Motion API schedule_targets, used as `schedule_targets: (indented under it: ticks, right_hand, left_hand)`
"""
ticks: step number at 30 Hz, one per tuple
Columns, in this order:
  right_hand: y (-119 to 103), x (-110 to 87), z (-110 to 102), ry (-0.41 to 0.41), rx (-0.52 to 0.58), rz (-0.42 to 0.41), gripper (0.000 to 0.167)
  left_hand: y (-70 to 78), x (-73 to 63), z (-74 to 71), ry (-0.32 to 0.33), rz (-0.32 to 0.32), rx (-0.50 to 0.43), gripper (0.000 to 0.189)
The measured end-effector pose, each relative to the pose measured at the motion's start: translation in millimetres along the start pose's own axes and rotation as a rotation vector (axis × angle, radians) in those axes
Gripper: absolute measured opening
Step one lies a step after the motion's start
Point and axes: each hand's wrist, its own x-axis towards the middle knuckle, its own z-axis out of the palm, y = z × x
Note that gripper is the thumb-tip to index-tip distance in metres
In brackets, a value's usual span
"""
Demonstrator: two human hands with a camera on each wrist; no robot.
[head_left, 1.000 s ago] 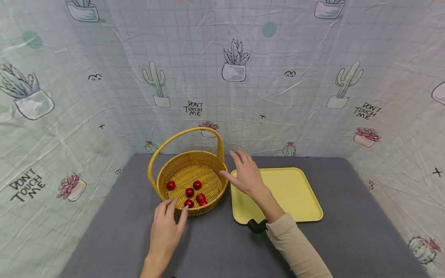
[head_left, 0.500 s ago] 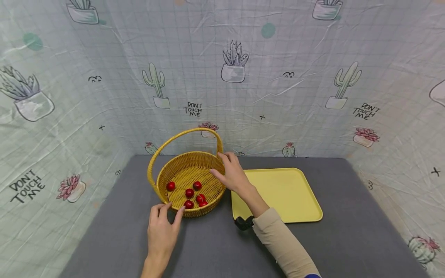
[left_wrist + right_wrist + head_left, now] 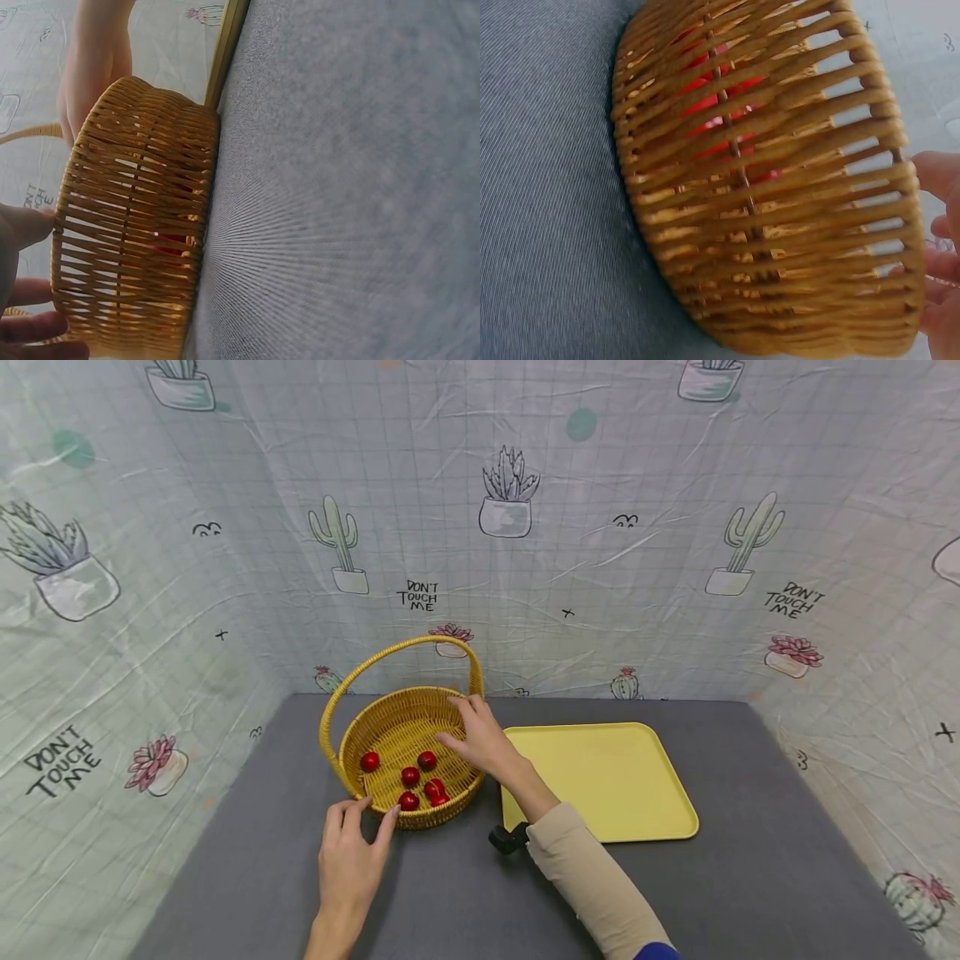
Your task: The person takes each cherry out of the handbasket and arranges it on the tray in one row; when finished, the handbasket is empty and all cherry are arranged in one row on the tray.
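In the head view, a round yellow wicker basket (image 3: 397, 718) with a tall arched handle stands left of centre on the table. Several small, shiny red fruits (image 3: 410, 777), much like cherries, lie on its floor. My left hand (image 3: 348, 860) touches the near-left rim, thumb and fingers spread apart; in the left wrist view its thumb (image 3: 30, 225) meets the rim. Over the right rim reaches my right hand (image 3: 483, 743), fingers loosely bent above the inside and holding no fruit. Through the weave in the right wrist view, red fruits (image 3: 720, 105) show.
A flat yellow tray (image 3: 600, 777) lies right of the basket, partly behind the right forearm. A black wrist device (image 3: 510, 837) sits at the right wrist. Behind the grey table (image 3: 465, 893) hangs a cactus-print cloth (image 3: 570, 552).
My right hand has moved left from above the tray's edge to over the basket's right rim. My left hand has shifted slightly left and down along the near rim. The fruits have stayed put.
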Motion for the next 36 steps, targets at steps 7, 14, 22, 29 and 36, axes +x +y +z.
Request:
schedule_targets:
  ticks: [7,14,22,29,36]
  right_hand:
    - [-5,11.5,11,-0.081,0.028,0.01,0.069]
    - [-4,24.6,23,-0.169,0.085,0.012,0.069]
    - [0,38.9,28,-0.286,0.13,-0.026,0.065]
    - [2,44.1,38,-0.397,0.106,0.007,0.063]
    - [3,46.0,45,-0.468,0.065,0.02,0.058]
  left_hand:
    - [-1.3,0.8,-1.9,0.004,0.004,0.002,0.045]
    - [-2.3,1.5,-1.4,0.009,0.034,0.007,0.044]
    - [-3.4,1.9,-1.1,0.008,0.032,0.0,0.043]
    - [-3.8,0.7,0.1,0.014,0.039,0.004,0.043]
    - [-3.6,-0.7,0.0,-0.006,0.007,-0.003,0.042]
